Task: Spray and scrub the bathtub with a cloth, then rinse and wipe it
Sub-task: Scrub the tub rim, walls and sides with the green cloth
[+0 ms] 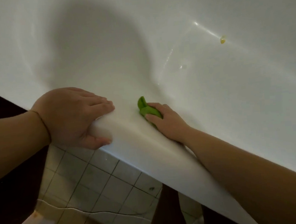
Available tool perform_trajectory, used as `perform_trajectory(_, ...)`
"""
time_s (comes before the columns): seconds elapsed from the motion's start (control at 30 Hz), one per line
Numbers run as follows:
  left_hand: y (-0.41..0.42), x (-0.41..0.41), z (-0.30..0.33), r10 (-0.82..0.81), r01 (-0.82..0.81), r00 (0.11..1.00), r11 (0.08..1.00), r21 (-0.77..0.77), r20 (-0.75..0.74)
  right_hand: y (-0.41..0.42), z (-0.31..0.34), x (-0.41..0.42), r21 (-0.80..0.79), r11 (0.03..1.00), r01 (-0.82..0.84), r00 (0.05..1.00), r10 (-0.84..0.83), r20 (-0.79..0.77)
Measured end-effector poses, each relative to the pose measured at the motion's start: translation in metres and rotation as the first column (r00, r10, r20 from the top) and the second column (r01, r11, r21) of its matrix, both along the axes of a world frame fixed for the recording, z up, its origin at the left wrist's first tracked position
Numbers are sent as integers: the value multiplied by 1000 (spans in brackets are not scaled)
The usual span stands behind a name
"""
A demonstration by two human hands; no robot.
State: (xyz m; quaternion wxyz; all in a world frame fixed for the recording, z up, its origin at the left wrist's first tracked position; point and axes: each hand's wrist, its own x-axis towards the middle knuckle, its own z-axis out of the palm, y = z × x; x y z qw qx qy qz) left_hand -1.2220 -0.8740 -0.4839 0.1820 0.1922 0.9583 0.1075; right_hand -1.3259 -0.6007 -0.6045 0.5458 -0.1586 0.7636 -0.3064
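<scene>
The white bathtub (139,43) fills the upper part of the head view, its near rim (146,146) running from the left down to the lower right. My left hand (71,116) grips that rim, fingers over the top and thumb under the outer lip. Just inside the rim, my right hand (165,121) presses a bunched green cloth (144,107) against the tub's inner wall, fingers curled over it. The forearm lies across the rim. Most of the cloth is hidden under the hand.
A small yellow fleck (222,39) sits on the far inner wall at the upper right, with wet streaks near it. Below the rim lies a tiled floor (103,183) with a crack. A dark panel (5,110) stands at the left.
</scene>
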Motion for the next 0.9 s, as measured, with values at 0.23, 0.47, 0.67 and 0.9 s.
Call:
perform_trajectory(0.23, -9, -2, -1, -1, 3, 999, 999, -39, 42, 87, 37, -2, 67, 994, 87, 994, -91, 60)
perform_trajectory(0.47, -19, -4, 0, -10, 12, 999, 999, -51, 43, 8, 9, -12, 163, 963, 216, 950, -246, 193)
perform_trajectory(0.67, -26, -6, 3, -9, 12, 999, 997, -71, 45, 8, 59, 1, 0, 948, 317, 941, -315, 119)
perform_trajectory(0.9, -31, -6, 2, 0, 3, 999, 997, -76, 48, 64, 47, -9, 292, 916, 275, 950, -306, 62)
